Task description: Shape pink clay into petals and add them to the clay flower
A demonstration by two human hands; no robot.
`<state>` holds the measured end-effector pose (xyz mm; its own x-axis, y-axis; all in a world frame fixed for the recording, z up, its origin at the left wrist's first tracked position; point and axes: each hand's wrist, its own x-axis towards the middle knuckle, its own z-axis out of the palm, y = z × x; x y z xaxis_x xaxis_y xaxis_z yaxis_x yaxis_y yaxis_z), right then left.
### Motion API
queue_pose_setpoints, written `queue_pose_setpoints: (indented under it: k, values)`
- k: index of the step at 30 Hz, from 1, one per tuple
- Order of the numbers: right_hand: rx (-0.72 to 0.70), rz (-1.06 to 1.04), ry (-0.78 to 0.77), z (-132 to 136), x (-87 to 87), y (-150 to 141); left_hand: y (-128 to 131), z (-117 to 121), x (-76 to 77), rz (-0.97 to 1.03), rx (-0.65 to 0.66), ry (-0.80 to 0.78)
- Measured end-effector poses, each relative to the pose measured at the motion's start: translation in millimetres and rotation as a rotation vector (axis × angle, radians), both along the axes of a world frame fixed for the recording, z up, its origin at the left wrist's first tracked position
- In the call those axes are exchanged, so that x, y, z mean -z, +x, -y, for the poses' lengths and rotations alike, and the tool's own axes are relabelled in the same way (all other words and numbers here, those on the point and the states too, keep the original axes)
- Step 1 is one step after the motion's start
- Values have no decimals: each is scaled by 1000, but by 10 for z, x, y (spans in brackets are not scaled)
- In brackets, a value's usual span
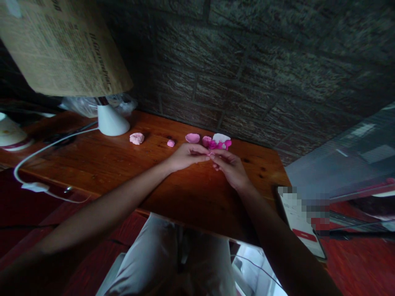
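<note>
Above the middle of the wooden table [191,193], my left hand [187,157] and my right hand [231,166] meet fingertip to fingertip. Both are closed in a pinch on a small pink piece [211,154], which looks like modelling clay and is mostly hidden by the fingers. Just behind them lie a pink, shallow oval piece [192,138], a rough pink lump [206,141], a bright magenta cluster [219,145] and a pale, flat piece [221,137]. To the left of my left hand sit a tiny pink lump [170,143] and a larger pale pink lump [136,138].
A lamp with a white base [112,121] and a paper shade [70,49] stands at the left, its white cord [46,144] hanging over the front edge. Further left is a cup [12,133]. A stone wall [247,74] borders the back; a phone-like device [299,218] is at the right.
</note>
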<state>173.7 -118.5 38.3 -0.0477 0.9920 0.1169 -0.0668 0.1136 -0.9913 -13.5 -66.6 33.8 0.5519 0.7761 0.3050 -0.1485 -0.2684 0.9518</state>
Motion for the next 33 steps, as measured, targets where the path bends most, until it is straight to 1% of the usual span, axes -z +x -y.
queue_pose_setpoints:
  k: [4,9,14,20,26,30,33]
  values:
    - [-15,2,6,-1,2,-4,-3,-3,10,0,-7,36]
    - [-22,16,6,3,1,-12,-13,-15,27,-10,0,34]
    - [-29,27,26,8,-8,-5,-12,-11,9,-1,-3,51]
    - [-27,6,8,13,-23,2,-18,20,-40,-9,-17,-47]
    - [-45,40,45,14,-17,9,-26,43,-62,-15,-44,-139]
    - [-29,101,96,23,-36,10,-21,47,-64,3,-48,-193]
    - [-38,162,175,35,-65,7,-15,46,-68,28,-45,-269]
